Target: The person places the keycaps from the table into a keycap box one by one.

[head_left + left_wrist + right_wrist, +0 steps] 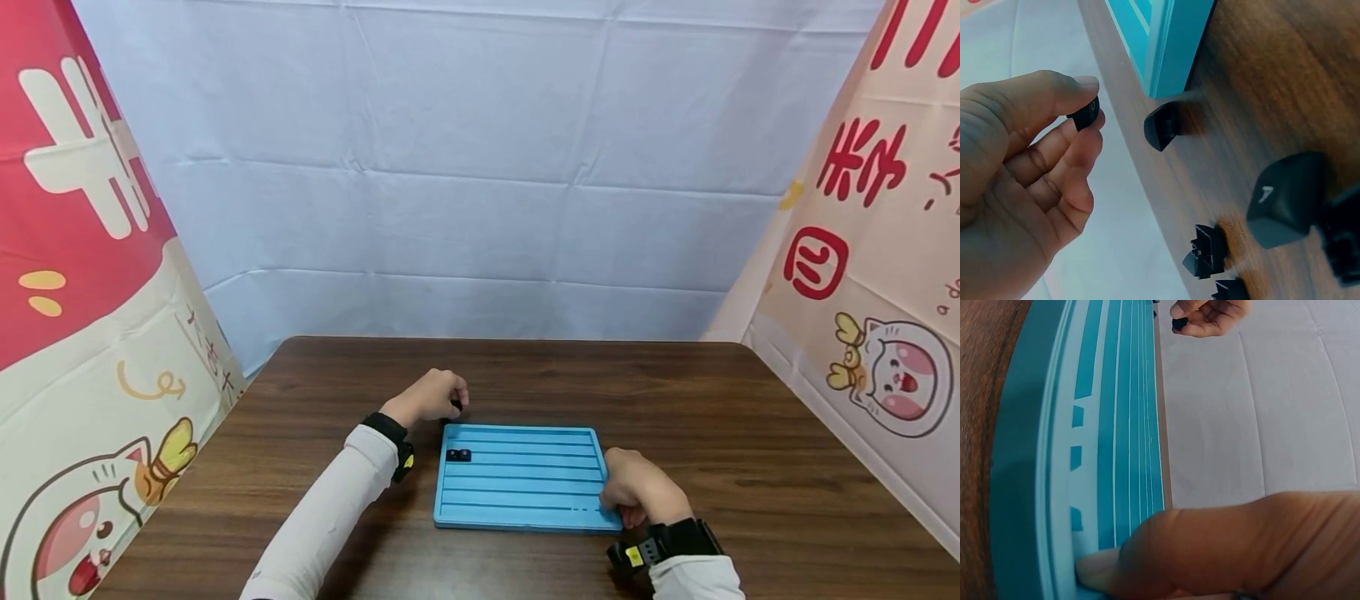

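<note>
My left hand (429, 395) is above the table by the tray's far left corner. In the left wrist view its thumb and fingers pinch a small black keycap (1087, 114) with a pale mark. A blue tray (525, 527) with long parallel grooves lies on the table. Two black keycaps (458, 456) sit side by side in a groove near its left edge. My right hand (647, 487) grips the tray's right edge near the front corner. In the right wrist view the thumb (1147, 556) presses on the rim; the fingers beneath are mostly hidden.
Several loose black keycaps lie on the wooden table (697, 417) beyond the tray's left corner. One keycap (1288, 200) bears a white letter, another keycap (1163, 127) is close to the tray's corner. A pale cloth (465, 208) hangs behind the table, with printed cloths at both sides.
</note>
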The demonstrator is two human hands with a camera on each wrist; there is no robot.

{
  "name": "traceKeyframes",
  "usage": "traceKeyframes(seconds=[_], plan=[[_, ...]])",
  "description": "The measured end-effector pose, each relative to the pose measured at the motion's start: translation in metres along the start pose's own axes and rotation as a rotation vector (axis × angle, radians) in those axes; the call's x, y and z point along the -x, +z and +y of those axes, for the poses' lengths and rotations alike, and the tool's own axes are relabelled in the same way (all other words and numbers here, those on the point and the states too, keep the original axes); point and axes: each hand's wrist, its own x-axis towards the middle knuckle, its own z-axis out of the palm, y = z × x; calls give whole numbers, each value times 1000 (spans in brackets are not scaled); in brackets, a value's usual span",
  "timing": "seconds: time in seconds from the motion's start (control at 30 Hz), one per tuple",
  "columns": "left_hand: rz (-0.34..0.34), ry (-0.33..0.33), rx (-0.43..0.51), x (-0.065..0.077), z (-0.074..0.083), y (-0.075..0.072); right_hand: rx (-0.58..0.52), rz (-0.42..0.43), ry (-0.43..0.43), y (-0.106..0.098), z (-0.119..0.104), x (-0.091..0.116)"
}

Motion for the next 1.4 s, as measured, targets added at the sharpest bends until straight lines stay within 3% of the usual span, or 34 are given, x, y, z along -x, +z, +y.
traceKeyframes(seconds=[0.3, 0.67, 1.4], plan=[[-25, 45, 87, 10, -3, 5, -5, 1, 5, 1, 0, -1], [-30, 35, 135, 12, -3, 8, 0, 7, 4, 2, 0, -2], [-4, 54, 343, 17, -18, 11, 5, -6, 29, 2, 2, -6]])
